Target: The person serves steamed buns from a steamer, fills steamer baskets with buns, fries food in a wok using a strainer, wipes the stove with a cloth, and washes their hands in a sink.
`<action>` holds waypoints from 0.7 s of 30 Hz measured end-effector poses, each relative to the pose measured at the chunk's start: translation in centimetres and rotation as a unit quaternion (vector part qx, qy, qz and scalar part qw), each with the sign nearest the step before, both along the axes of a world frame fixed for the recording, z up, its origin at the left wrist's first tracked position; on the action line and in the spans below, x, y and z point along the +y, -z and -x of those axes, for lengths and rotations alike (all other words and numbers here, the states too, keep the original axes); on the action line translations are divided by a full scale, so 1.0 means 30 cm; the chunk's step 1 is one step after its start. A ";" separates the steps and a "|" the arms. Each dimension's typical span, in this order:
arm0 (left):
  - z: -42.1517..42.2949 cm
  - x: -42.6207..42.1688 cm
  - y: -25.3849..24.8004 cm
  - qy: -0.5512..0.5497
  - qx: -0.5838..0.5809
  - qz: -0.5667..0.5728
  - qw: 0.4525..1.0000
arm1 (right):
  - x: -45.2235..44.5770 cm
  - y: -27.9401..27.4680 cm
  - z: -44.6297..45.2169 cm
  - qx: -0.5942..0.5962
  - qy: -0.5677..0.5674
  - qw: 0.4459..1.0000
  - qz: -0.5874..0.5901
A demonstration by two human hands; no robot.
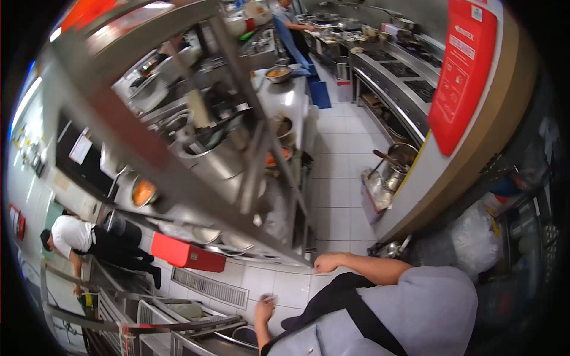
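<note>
My right hand (pixel 326 263) is at the lower middle, its fingers curled in and nothing visible in it. It is near the lower corner of a steel shelf rack (pixel 279 252); I cannot tell whether it touches. Lower and to the left, my left hand (pixel 264 310) hangs above the tiled floor with its fingers bent inward. A small pale bit shows at its fingertips, too blurred to name. Pots and bowls fill the rack and counter, among them a large steel pot (pixel 217 159) and a bowl of orange food (pixel 143 193).
A tiled aisle (pixel 335 178) runs between the counter and a row of stoves (pixel 398 70). Another person in white (pixel 74 237) bends at the left; a person in a blue apron (pixel 289 35) stands far back. A red box (pixel 187 252), floor drain (pixel 209 288) and pan (pixel 404 155) are nearby.
</note>
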State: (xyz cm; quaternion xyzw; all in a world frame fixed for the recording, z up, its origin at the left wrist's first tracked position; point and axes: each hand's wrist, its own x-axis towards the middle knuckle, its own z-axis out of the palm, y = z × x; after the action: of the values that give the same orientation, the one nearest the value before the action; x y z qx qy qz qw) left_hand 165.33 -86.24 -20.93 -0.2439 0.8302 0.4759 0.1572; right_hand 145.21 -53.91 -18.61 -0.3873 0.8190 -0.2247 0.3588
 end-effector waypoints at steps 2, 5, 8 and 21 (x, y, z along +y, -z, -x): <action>0.292 0.363 -0.050 0.300 0.046 0.107 0.947 | 0.199 -0.111 0.083 0.049 0.033 0.998 -0.015; 0.641 0.787 -0.088 0.394 0.170 0.010 0.903 | 0.477 -0.260 0.181 0.091 0.249 0.964 -0.025; 0.908 1.050 -0.414 0.422 0.244 0.044 0.872 | 0.676 -0.325 0.327 0.244 0.456 0.844 0.143; 2.185 1.278 -0.496 0.393 0.330 0.082 0.854 | 0.882 -0.637 1.180 0.416 0.543 0.692 0.230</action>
State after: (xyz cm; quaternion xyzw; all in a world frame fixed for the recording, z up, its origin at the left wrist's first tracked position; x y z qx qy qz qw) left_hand 99.78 -47.89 -6.06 0.2625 0.8958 0.3575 0.0277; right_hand 109.80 -27.44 0.49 0.0004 0.8748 -0.3778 -0.3032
